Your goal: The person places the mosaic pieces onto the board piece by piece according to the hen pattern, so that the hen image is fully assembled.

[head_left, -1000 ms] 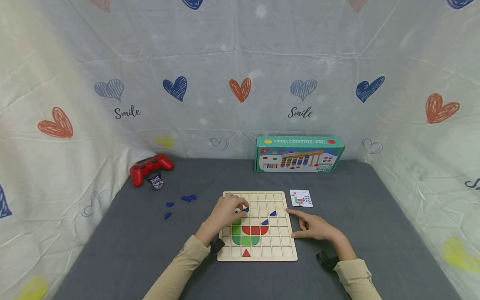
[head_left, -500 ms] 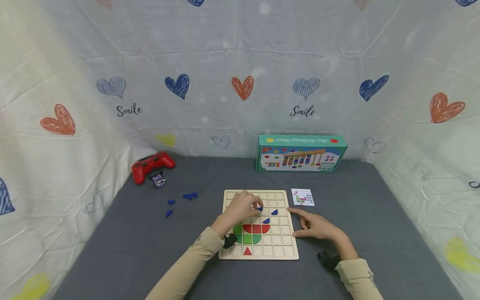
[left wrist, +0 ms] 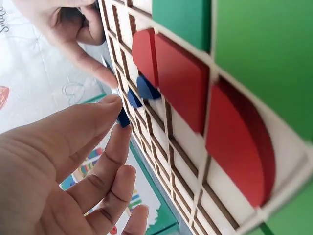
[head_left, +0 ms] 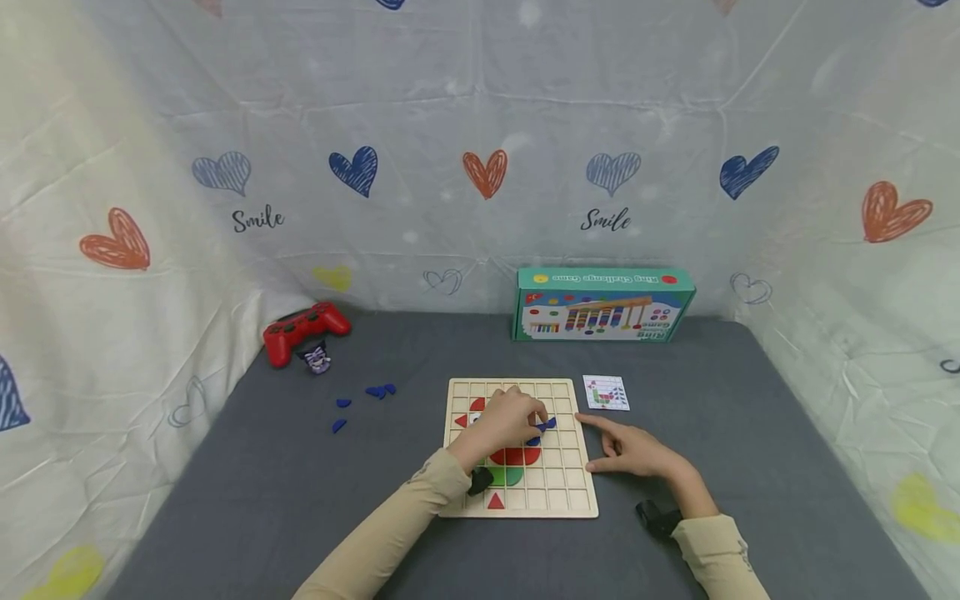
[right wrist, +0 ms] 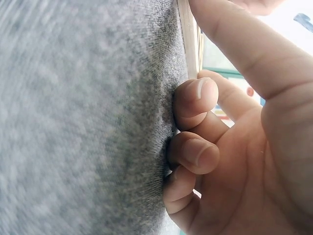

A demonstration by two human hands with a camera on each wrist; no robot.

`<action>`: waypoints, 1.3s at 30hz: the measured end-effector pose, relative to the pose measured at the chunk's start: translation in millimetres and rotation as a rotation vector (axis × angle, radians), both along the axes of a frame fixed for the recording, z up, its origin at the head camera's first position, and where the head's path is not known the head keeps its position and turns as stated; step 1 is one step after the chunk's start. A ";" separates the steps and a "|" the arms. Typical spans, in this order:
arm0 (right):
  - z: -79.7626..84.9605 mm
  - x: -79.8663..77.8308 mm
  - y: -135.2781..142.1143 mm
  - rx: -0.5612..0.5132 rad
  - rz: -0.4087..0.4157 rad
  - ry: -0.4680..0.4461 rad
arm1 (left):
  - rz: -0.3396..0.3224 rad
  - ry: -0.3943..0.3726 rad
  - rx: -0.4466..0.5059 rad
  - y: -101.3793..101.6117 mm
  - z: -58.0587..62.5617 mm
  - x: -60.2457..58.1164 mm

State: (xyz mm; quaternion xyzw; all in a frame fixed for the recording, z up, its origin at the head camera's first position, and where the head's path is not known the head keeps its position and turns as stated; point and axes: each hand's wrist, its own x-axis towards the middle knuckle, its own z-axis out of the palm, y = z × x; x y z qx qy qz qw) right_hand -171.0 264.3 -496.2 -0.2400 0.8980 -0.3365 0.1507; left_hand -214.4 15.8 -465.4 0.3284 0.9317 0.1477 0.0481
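Between thumb and index finger, my left hand [head_left: 508, 421] pinches a small blue puzzle piece [left wrist: 123, 118] over the wooden grid board [head_left: 573, 492]. Two blue pieces sit in the grid just past it, one nearer [left wrist: 146, 88] and one farther [left wrist: 134, 99]. Red blocks [left wrist: 181, 83] and green blocks [left wrist: 259, 44] fill cells below, and a red triangle [head_left: 496, 502] lies in a lower cell. My left hand and wrist hide part of the pattern. At the board's right edge, my right hand [head_left: 633, 454] touches with extended index finger and thumb; its other fingers [right wrist: 193, 152] bend against the cloth.
Several loose blue pieces [head_left: 380, 391] lie left of the board. A printed pattern card [head_left: 607, 392] is beyond its upper right corner. Farther back stand a green game box [head_left: 603, 312], a red game controller [head_left: 303, 333] and a small figure [head_left: 316, 359].
My left hand has carried the blue piece rightward across the board to beside the two placed blue pieces, uncovering red pieces at upper left. My right hand stays at the edge.
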 end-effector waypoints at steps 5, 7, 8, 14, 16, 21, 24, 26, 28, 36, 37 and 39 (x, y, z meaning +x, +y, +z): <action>-0.5 -1.5 0.9 -0.006 0.012 0.005 | -0.036 0.011 -0.010 8.6 -0.8 -0.2; -0.8 -2.1 1.1 -0.008 0.013 0.007 | -0.047 0.006 -0.019 11.5 -1.5 -0.7; -0.8 -2.2 1.2 -0.009 0.013 0.008 | -0.052 0.003 -0.020 12.6 -1.7 -0.7; 0.4 -2.1 1.0 -0.009 0.008 0.004 | -0.062 -0.003 -0.029 17.0 -1.6 0.9; 0.8 -2.2 0.8 -0.010 0.008 0.004 | -0.060 0.000 -0.032 17.7 -1.9 1.3; 0.3 -2.7 0.8 -0.013 0.011 0.007 | -0.059 0.002 -0.024 18.7 -2.9 1.9; -0.2 -2.7 1.3 -0.013 0.012 0.007 | -0.066 -0.005 -0.030 18.5 -4.5 2.3; -0.3 -2.5 1.8 -0.012 0.011 0.005 | -0.071 -0.016 -0.032 18.4 -5.9 2.7; -0.1 -2.3 2.3 -0.011 0.008 0.002 | -0.075 -0.028 -0.030 18.2 -6.8 3.4; -0.4 -1.1 2.2 -0.005 0.000 -0.005 | -0.085 -0.035 0.003 14.9 -4.9 6.9; -0.5 -1.0 2.0 -0.006 0.000 -0.004 | -0.082 -0.040 0.012 14.0 -3.9 7.1; -0.8 -0.9 1.7 -0.008 0.001 -0.006 | -0.076 -0.046 0.031 11.6 -3.5 7.0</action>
